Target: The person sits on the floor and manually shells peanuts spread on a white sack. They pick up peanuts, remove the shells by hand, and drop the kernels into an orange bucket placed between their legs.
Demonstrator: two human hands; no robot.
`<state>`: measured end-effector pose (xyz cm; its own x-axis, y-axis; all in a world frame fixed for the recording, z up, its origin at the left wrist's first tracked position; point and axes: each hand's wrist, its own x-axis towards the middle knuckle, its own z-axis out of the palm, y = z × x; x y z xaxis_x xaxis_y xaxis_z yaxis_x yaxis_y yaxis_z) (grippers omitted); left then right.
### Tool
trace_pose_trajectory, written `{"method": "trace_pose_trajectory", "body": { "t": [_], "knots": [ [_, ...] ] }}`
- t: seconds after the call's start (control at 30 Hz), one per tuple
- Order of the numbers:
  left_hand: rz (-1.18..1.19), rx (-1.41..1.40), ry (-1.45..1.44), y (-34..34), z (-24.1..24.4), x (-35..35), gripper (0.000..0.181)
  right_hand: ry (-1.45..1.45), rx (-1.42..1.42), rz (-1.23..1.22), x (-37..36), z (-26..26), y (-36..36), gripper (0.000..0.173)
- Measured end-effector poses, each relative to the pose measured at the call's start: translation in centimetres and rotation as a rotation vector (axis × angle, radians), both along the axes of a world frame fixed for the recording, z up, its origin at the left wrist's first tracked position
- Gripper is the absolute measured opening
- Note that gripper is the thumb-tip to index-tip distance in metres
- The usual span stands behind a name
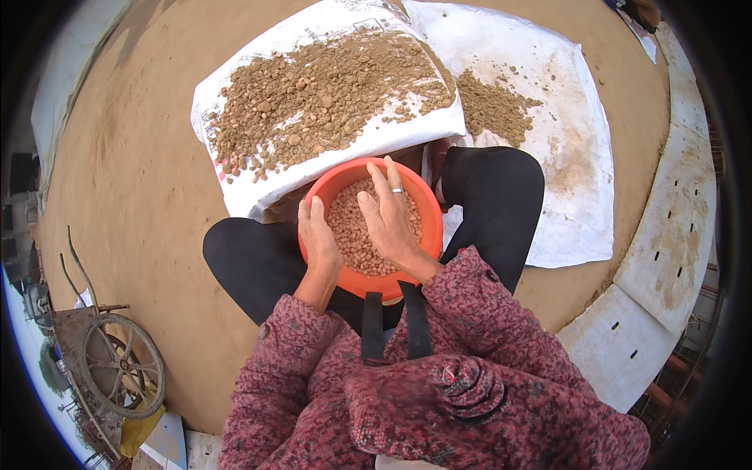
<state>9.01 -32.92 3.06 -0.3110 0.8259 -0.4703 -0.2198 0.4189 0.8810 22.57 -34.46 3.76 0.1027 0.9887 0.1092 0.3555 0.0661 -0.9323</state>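
An orange plastic basin (433, 202) sits between my bent knees, with many pinkish kernels (358, 235) in it that look like shelled peanuts. My left hand (320, 238) holds the basin's left rim. Over the kernels, my right hand (389, 217) is spread with its fingers apart; a ring is on one finger. Its fingertips are near the far rim, and nothing shows in its grasp. Just beyond the basin, a white woven sack (405, 132) bears a layer of brown clods (329, 88) mixed with some paler kernels.
To the right, another white sheet (576, 194) carries a smaller heap of brown crumbs (493, 106). A wheeled cart (123, 364) stands at the lower left on the bare ground (147, 176). Pale slabs (658, 235) with slots curve along the right side.
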Motion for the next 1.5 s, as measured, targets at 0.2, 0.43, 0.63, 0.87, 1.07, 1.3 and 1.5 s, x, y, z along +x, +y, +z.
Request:
{"method": "trace_pose_trajectory", "body": {
  "t": [0.2,0.43,0.63,0.87,1.07,1.3,1.5],
  "knots": [
    [-0.281,0.204,1.275,11.1,-0.2,-6.4,0.086,0.020,-0.076,0.129,-1.6,-0.3,7.8,0.047],
    [-0.589,0.192,1.320,15.2,-3.4,-8.4,0.055,-0.221,0.038,0.216,-2.1,-4.6,19.7,0.023],
    [-0.822,0.511,1.145,19.9,-5.2,-7.2,0.022,-0.608,0.267,0.454,-3.2,-7.5,23.9,0.013],
    [-0.824,0.311,1.029,21.6,-5.8,-6.8,0.016,-0.593,0.152,0.394,-1.6,-7.8,25.1,0.013],
    [-0.885,0.161,0.903,22.7,-4.8,-7.1,0.016,0.130,-0.203,0.444,1.4,-6.5,25.8,0.022],
    [-0.481,-0.165,-0.352,22.8,-3.2,-5.5,0.020,0.337,-0.377,0.481,1.9,-3.2,24.6,0.022],
    [-0.225,-0.356,-0.896,21.2,-2.1,-5.2,0.047,0.248,-0.166,0.415,-1.7,-2.7,20.9,0.017]
  ]
}}
